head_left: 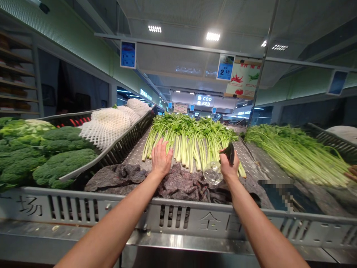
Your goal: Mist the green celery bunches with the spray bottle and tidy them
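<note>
Green celery between two hands: steady left, aim right

From my distant seat on the head view, I have the celery (192, 145) fanned across the middle of the sloping display shelf (135, 154), leaves toward the far edge and pale stem ends toward the near one. My left hand (162, 158) is open, palm down with fingers loosely spread, at the left end of the row; I see nothing gripped in it, and cannot tell whether the fingertips press on the stems. My right hand (229, 163) is closed around the neck of what looks like a spray bottle (212, 173), its clear body hanging over the stem ends near the shelf's right edge. Whether the trigger is squeezed, I cannot tell.

To do this well, I would judge, the left hand should stay light and flat, since crisp stems could snap under a hard push. I would tip the nozzle toward the leaves and sweep along the row, so no patch gets soaked. Low wrists matter too: the dark felt (178, 182) bunched behind the grey front rail (200, 203) could snag the bottle. I would take my aim from the real row, never from its reflection in the mirror (295, 152) along the right edge.
</note>
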`<action>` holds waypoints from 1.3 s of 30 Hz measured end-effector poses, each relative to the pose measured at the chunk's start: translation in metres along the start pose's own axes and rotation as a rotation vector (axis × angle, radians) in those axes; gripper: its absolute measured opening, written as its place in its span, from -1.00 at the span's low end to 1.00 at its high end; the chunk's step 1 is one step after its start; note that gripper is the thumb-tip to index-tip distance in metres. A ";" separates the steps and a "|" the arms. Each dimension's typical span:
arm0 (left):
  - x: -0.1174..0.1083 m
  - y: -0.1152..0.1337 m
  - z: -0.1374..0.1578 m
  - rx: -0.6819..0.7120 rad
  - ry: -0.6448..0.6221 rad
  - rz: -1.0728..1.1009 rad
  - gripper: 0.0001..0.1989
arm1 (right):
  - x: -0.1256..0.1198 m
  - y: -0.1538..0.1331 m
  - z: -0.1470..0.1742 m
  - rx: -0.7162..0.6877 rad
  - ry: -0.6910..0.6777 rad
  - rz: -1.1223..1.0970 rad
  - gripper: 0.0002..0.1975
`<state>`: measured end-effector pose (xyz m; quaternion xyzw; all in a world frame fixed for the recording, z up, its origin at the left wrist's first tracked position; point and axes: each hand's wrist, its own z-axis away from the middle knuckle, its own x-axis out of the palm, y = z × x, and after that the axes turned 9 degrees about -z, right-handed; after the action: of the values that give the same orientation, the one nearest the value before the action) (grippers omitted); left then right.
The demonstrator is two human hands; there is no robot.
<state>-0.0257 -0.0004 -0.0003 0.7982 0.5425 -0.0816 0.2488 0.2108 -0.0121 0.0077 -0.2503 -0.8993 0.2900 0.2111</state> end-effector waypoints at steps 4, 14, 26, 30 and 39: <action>0.000 0.000 -0.001 0.006 0.004 0.007 -0.56 | -0.003 -0.005 -0.002 -0.013 0.036 0.047 -0.77; 0.000 0.001 0.000 0.018 0.001 -0.011 -0.57 | -0.008 -0.001 -0.004 -0.035 0.104 0.118 -0.76; 0.001 0.010 0.000 0.048 -0.010 0.033 -0.57 | -0.004 -0.009 0.001 0.018 0.004 0.126 -0.83; 0.002 0.011 0.000 0.041 -0.004 0.059 -0.57 | -0.004 -0.009 0.003 0.002 0.028 0.130 -0.79; 0.004 0.037 -0.009 0.018 0.003 0.148 -0.55 | -0.008 -0.006 0.001 0.010 0.119 0.152 -0.77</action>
<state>0.0085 -0.0036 0.0179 0.8386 0.4814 -0.0667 0.2460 0.2146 -0.0218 0.0085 -0.3338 -0.8620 0.2942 0.2429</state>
